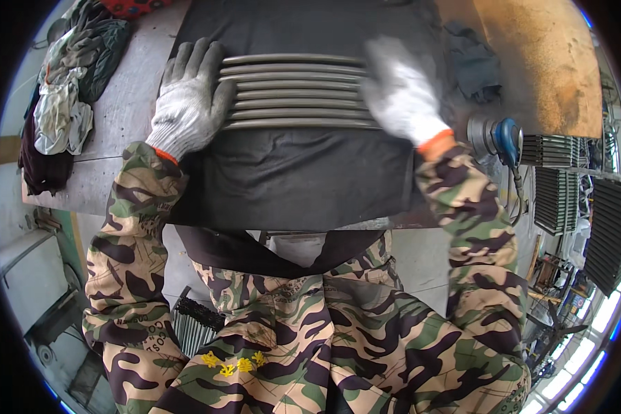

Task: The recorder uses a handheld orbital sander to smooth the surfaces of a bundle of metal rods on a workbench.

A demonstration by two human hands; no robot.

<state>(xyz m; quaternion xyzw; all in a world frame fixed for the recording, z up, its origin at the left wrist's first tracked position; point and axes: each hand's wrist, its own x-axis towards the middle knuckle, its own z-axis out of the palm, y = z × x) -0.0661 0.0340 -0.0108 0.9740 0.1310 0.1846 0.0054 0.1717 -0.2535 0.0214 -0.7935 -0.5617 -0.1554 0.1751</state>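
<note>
My left hand [190,100], in a white knit work glove, lies flat with fingers spread on the left ends of a row of grey curved metal rods [297,91]; palm down, pressing, not curled round anything; fingertips reach up past the topmost rod onto the cloth. My right hand [400,93], same kind of glove with an orange cuff, covers the right ends of the same rods; it is blurred, so I cannot tell whether the fingers are closed on a rod or only resting on top.

The rods lie side by side, touching or nearly so, running left to right between my two hands; seven or so, slightly bowed; they sit on a black cloth pad [297,172] spread over the grey metal workbench [121,103], near the middle of the bench in front of my chest.

Both forearms in camouflage sleeves [134,228] come up from below; a dark apron hangs under the bench edge.

Just right of my right wrist, a blue and grey round sander [495,136] rests at the bench edge, its cable dropping down. Beyond it, a brown rusty sheet [541,62] covers the far right corner. On the far left of the bench, a heap of crumpled rags [69,90], green, white and dark red. Off to the right, below bench level, stacks of dark ribbed metal grilles [566,179].
</note>
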